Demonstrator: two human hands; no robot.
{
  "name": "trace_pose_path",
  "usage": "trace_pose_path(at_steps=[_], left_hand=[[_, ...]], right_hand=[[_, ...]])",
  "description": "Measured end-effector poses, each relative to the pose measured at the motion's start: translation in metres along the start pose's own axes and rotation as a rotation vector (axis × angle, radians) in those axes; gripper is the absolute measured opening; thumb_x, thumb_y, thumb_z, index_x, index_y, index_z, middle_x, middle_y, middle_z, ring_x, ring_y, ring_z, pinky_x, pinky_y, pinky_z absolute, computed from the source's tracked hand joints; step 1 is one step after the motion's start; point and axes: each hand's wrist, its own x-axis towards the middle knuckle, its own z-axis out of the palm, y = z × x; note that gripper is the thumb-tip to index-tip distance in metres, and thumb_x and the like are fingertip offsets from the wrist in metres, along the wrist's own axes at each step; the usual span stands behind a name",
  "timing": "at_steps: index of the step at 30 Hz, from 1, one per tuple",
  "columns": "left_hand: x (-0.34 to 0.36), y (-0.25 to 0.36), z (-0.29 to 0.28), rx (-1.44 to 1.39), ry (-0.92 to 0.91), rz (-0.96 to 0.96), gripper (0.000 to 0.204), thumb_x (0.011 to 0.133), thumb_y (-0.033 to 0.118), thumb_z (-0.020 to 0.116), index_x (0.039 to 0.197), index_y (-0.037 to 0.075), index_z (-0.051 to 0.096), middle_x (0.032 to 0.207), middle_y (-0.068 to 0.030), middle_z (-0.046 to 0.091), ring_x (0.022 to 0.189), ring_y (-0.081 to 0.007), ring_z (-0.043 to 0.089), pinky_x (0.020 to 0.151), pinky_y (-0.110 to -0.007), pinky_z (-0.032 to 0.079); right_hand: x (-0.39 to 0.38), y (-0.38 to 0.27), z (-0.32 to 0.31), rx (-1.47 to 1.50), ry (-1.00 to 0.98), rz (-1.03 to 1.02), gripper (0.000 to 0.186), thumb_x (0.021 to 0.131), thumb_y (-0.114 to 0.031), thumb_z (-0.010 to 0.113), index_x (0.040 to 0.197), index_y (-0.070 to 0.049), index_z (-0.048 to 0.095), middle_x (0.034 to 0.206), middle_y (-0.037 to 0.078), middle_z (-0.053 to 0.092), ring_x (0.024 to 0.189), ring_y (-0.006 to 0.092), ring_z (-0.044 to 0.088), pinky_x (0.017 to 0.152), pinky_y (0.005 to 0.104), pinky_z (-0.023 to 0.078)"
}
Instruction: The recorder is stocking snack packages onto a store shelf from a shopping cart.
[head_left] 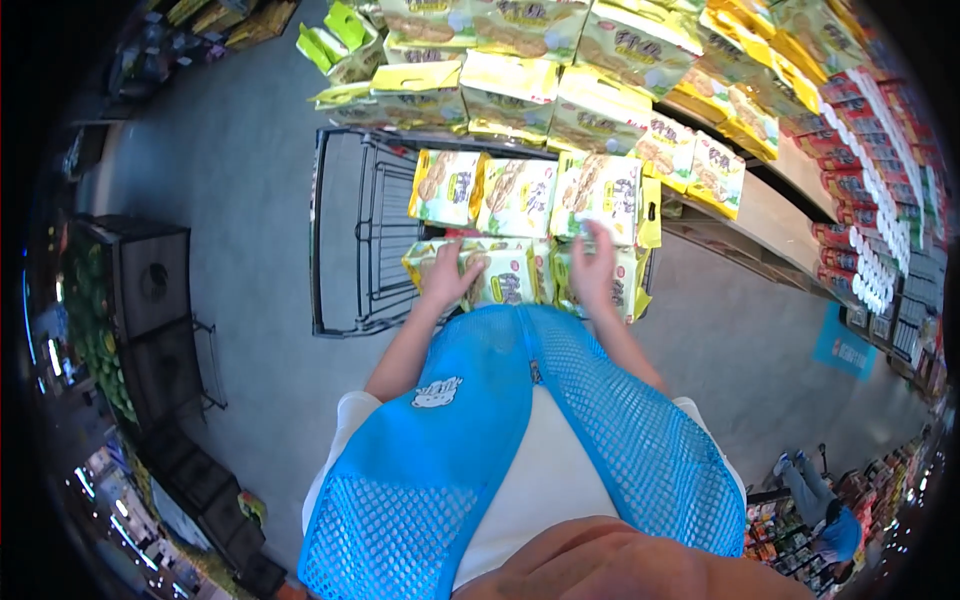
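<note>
Below me, a dark metal shopping cart (316, 235) carries several white, yellow and green snack bags with pictures of peanut-like pieces. Three bags lie in a far row, among them the right one (597, 195) and the middle one (517, 195). In the near row, a bag (507, 278) sits close to my waist. My left hand (450, 277) rests on the near row's left part, thumb and fingers apart. On the right, my right hand (593, 262) reaches over the near row, its fingertips by the far right bag. Its fingers look slightly bent and apart, with nothing visibly held.
Stacked yellow-green snack bags (510, 95) stand just beyond the cart. To the right run wooden shelves (765, 210) and rows of red cans with white lids (855, 220). A dark produce stand (150, 290) is at left. Another person (815, 500) is at lower right.
</note>
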Motion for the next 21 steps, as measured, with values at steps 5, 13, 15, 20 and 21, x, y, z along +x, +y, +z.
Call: trace_pose_path(at_steps=[5,13,15,20,21], left_hand=[[0.004,-0.030,0.023,-0.109,-0.009,-0.144,0.078,0.079,0.046,0.084,0.136,0.001,0.056,0.129,-0.0228,0.060,0.125,-0.0392,0.056,0.107,-0.044,0.045],[0.009,-0.031,0.019,-0.384,-0.145,-0.321,0.096,0.068,0.038,0.095,0.143,-0.001,0.050,0.136,-0.0201,0.061,0.123,-0.0283,0.061,0.104,-0.038,0.050],[0.022,-0.032,0.021,-0.410,-0.091,-0.259,0.101,0.068,0.031,0.097,0.147,-0.002,0.044,0.139,-0.0201,0.058,0.125,-0.0285,0.059,0.105,-0.038,0.049],[0.004,0.001,-0.004,-0.798,-0.199,-0.382,0.092,0.080,0.017,0.088,0.154,0.000,0.036,0.132,-0.0166,0.063,0.118,-0.0244,0.063,0.096,-0.036,0.053],[0.004,0.004,-0.009,-0.854,-0.267,-0.466,0.087,0.082,0.016,0.086,0.152,-0.001,0.038,0.128,-0.0144,0.066,0.114,-0.0226,0.065,0.094,-0.035,0.054]], right_hand=[[-0.042,0.009,0.038,0.001,-0.506,0.203,0.044,0.092,-0.027,0.071,0.122,0.002,0.060,0.111,0.021,0.071,0.105,0.0387,0.068,0.094,0.0458,0.053],[-0.057,0.028,0.043,-0.353,-0.916,0.163,0.062,0.087,-0.041,0.076,0.128,0.003,0.063,0.108,0.027,0.071,0.100,0.0401,0.070,0.089,0.0451,0.056],[-0.045,0.028,0.044,-0.328,-0.875,0.180,0.059,0.086,-0.041,0.076,0.123,0.004,0.065,0.107,0.027,0.072,0.099,0.0398,0.070,0.089,0.0454,0.056],[-0.065,0.045,0.041,-0.331,-0.743,0.337,0.056,0.085,-0.047,0.079,0.108,0.003,0.070,0.104,0.025,0.073,0.096,0.0371,0.072,0.087,0.0458,0.056],[-0.063,0.046,0.042,-0.313,-0.726,0.343,0.056,0.085,-0.047,0.079,0.109,0.003,0.070,0.104,0.025,0.073,0.096,0.0371,0.072,0.086,0.0459,0.056]])
